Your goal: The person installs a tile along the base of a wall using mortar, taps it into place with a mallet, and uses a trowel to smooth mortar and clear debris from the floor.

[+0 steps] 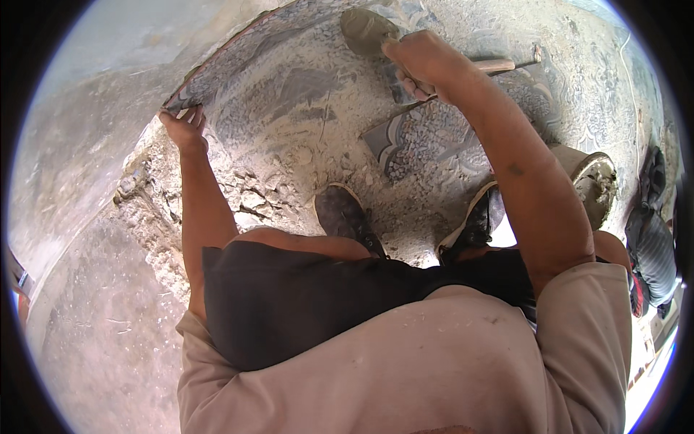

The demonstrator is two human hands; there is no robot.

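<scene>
Up at the left, my left hand [186,130] has its fingers on the near end of a narrow grey patterned tile strip [238,64], which runs along the foot of the wall. My right hand [426,66] is closed round the handle of a trowel [365,32]. The trowel's rounded blade, coated in grey mortar, is over the dusty floor near the strip's far part. Beneath my right forearm lies a pebble-patterned tile [426,137]. Just beyond my right wrist rests a tool with a wooden handle [494,66], probably a hammer.
A bucket [598,184] with mortar stuck inside stands to the right of my shoes [347,215]. Broken rubble [249,195] lies below my left hand. Smooth concrete [108,318] spreads at lower left. Dark bundled fabric [650,231] is at the far right.
</scene>
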